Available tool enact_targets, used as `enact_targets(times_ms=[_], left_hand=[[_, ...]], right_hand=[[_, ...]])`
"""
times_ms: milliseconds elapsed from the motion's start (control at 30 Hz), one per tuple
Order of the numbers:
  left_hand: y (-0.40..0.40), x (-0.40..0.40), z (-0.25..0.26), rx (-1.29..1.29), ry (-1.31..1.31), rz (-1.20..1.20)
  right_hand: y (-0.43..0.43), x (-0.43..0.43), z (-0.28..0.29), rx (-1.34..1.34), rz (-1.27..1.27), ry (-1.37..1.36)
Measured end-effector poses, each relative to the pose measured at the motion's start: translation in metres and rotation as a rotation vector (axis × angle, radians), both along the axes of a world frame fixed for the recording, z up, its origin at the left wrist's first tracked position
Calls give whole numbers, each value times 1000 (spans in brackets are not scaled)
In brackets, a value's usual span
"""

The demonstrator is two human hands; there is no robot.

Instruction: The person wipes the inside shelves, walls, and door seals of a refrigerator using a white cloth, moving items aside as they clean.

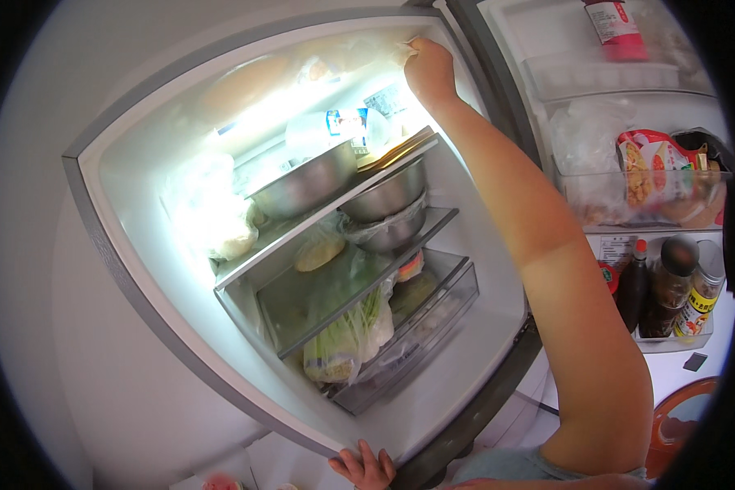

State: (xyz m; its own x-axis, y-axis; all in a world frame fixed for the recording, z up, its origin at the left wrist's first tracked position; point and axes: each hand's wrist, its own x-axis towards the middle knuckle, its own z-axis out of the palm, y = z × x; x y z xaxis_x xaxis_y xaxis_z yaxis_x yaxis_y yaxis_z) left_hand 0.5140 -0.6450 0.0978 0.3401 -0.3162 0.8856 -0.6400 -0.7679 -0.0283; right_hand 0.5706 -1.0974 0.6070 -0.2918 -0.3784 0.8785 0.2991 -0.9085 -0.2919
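My right hand (430,68) is raised to the top right corner of an open refrigerator (116,269), its fingers curled. Something pale and thin, perhaps plastic film, shows at the fingertips, but glare hides what it is. At the bottom of the view, my left hand (365,470) lies against the refrigerator's lower front edge with its fingers apart. Below the right hand, the upper shelf (337,211) bears a clear plastic bottle on its side (349,128), a steel bowl (309,184) and a bagged pale item (236,233).
Stacked steel bowls (386,211), bagged green vegetables (349,331) and a clear drawer (416,349) fill the lower levels. The open door at right holds a red food packet (655,165), a dark bottle (634,288) and jars (670,288). A brown round container (661,450) stands at lower right.
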Motion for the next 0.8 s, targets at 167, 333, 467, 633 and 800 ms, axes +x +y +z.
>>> enact_targets(times_ms=[167,333,467,633,800], left_hand=[[13,15,-17,206,-50,-65],[10,21,-18,143,-159,-108],[9,35,-37,39,-111,-52],[13,33,-29,81,-135,-46],[9,31,-22,73,-153,-62]], right_hand=[[-21,24,-10,-117,-244,37],[-7,9,-7,-376,-684,323],[-31,26,-53,-545,-825,589],[-22,23,-56,-450,-707,469],[8,16,-36,-261,-727,792]])
